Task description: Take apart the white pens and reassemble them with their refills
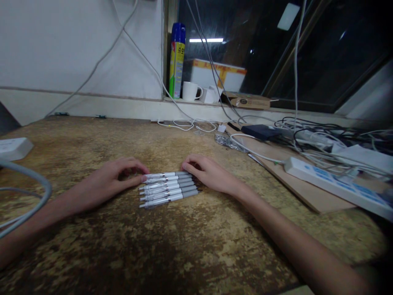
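Note:
Several white pens with grey grips lie side by side in a row on the worn wooden table, their clips to the left and their tips to the right. My left hand comes in from the left, with thumb and fingers closing at the clip end of the farthest pen. At that pen's grey end, my right hand rests with curled fingers and thumb about the tip. The tip itself is partly hidden behind the right thumb.
A white power strip lies on a brown board to the right, among tangled cables. Grey cable loops over my left forearm. On the sill behind stand a spray can and a white mug.

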The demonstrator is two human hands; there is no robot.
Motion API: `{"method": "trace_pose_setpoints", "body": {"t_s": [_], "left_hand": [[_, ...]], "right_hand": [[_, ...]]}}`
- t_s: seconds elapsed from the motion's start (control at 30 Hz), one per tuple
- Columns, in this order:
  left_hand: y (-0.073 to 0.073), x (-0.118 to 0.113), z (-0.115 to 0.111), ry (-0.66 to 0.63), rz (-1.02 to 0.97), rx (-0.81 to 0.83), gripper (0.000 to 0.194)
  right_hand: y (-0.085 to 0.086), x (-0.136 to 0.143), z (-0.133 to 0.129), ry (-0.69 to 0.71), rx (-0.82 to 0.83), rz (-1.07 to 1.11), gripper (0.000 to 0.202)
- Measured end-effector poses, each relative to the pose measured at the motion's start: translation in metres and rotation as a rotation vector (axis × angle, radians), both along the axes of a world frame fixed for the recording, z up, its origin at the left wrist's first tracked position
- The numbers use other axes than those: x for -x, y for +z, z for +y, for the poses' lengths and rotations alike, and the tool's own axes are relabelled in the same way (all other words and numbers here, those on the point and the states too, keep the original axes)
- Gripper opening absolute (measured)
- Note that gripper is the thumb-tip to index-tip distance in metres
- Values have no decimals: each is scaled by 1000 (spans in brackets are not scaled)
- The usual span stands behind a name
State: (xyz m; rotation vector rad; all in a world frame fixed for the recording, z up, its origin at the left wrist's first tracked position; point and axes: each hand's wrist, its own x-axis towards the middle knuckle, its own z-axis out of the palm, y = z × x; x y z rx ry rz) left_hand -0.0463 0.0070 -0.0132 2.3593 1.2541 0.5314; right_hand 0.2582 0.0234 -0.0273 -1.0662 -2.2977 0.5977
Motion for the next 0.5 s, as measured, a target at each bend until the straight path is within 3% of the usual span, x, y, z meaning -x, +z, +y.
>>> {"method": "trace_pose_setpoints", "body": {"t_s": [0.37, 0.5], "left_hand": [[4, -5, -5, 5, 22, -52, 37], [4, -12, -12, 190, -112, -54, 44]], "right_hand": [[-3, 3, 1, -94, 34, 58, 31], [-9, 4, 5, -160, 87, 171, 32]]}}
